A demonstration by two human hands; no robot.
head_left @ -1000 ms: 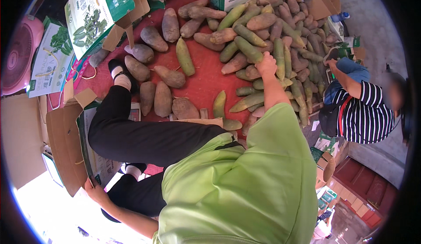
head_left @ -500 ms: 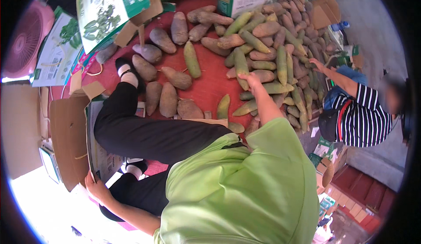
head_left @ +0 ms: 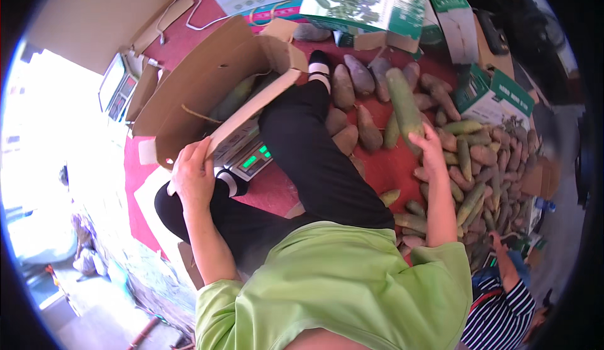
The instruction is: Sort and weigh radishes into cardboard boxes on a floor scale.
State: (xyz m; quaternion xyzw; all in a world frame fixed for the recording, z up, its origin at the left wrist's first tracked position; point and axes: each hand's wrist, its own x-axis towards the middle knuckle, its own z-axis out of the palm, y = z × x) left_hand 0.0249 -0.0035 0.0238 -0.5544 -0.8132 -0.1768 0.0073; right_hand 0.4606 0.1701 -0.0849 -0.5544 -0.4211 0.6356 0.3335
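Observation:
My right hand (head_left: pixel 430 147) grips the lower end of a long green radish (head_left: pixel 401 98) and holds it raised above the red floor covering, its far end tilted up and left. My left hand (head_left: pixel 194 172) is closed over the near edge of an open cardboard box (head_left: pixel 189 73), thumb and fingers on either side of the wall. Inside the box a green radish (head_left: pixel 238 98) partly shows; the rest of the inside is shaded. The box appears to rest on a scale (head_left: pixel 251 160) with a lit green display, between my legs.
Dusty purplish roots (head_left: pixel 360 75) lie ahead of my foot. A large heap of green and brownish roots (head_left: pixel 491 167) spreads to the right. Printed cartons (head_left: pixel 358 0) stand at the back. Another scale (head_left: pixel 118 89) is at left. A person in a striped shirt (head_left: pixel 500 312) reaches into the heap.
My right hand has lifted the green radish off the heap and brought it left. The view has swung left toward the box. My left hand still holds the box edge.

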